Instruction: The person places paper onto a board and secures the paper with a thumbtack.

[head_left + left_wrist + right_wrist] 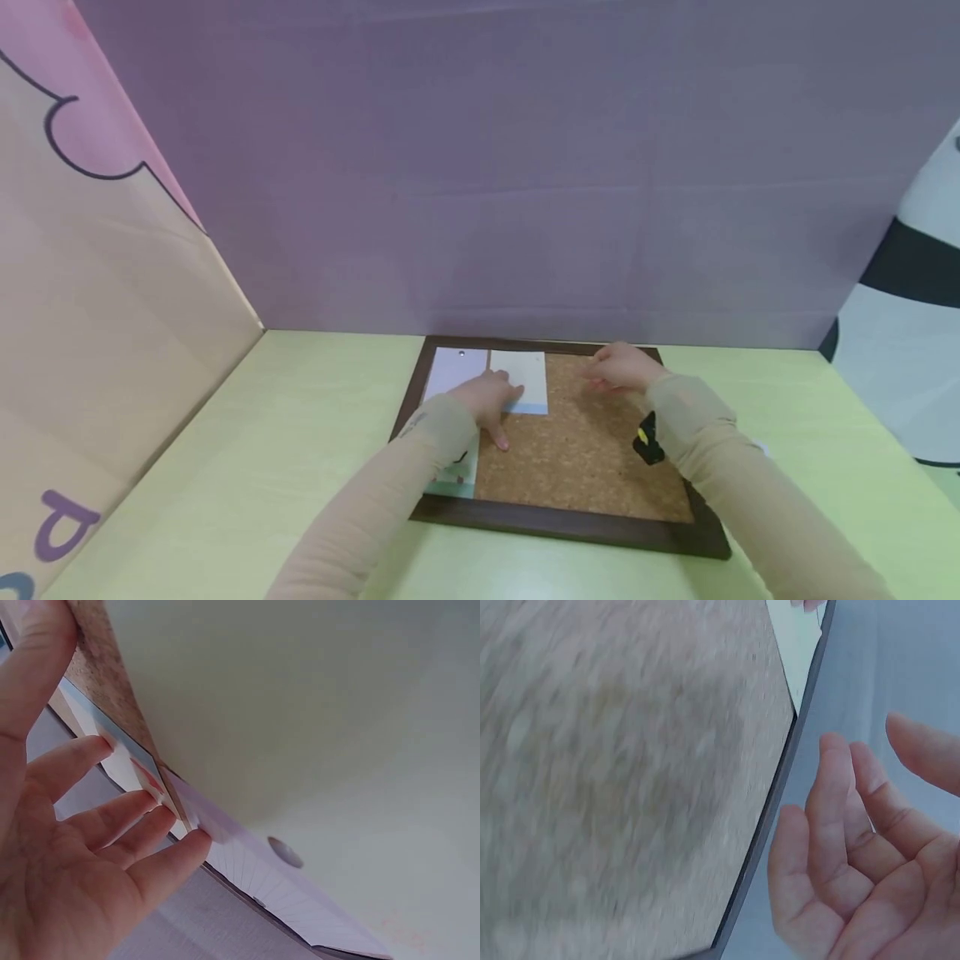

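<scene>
Head view — corkboard (577,467), flat on yellow-green table (322,392), purple backdrop (525,167) behind

free room over bare cork (555,467) from the board's (570,523) middle to its near edge, left hand (483,400) partly over the white card (531,373), right hand (624,367) by the far right corner, sleeves (390,487) crossing both sides, purple wall (540,167) along the table's (300,400) far edge

Your left hand (486,397) lies across the white card (531,375) on the corkboard (570,467), near the far edge of the desk (300,433), your right hand (626,367) nearer the right edge!
</scene>
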A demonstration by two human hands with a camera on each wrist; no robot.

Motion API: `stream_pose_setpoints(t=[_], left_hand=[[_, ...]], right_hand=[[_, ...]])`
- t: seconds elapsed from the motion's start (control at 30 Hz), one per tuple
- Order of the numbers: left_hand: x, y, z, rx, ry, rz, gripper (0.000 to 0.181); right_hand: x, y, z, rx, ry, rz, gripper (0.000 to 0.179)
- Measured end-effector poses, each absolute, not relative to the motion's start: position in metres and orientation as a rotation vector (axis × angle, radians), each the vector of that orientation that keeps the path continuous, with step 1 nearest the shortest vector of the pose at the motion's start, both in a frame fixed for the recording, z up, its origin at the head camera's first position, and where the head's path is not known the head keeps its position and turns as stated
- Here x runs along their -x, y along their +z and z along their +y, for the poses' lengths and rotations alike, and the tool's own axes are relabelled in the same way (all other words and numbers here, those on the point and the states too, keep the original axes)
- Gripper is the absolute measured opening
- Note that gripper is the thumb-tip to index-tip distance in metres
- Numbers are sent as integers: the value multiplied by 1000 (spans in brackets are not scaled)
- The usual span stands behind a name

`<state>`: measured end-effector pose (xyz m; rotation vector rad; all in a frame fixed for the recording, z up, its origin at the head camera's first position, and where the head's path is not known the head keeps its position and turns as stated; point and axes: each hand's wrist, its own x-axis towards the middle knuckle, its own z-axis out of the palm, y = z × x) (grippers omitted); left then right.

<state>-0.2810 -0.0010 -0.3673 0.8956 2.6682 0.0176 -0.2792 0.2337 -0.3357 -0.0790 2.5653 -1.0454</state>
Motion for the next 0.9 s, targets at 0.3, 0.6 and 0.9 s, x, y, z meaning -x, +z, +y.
stream_pose_setpoints(t=[0.3,0.6,0.9], left_hand=[[280,-367,-2,-856,65,2666,97],[279,-369,-1,-842,75,2662,97],[278,-369,1,-855,33,2668,97]], right_hand=[[278,-333,272,34,-1128,2532,28],[278,-332,300,-19,-1230,2465,20],[273,-330,335,-83,-1196,2480,36]])
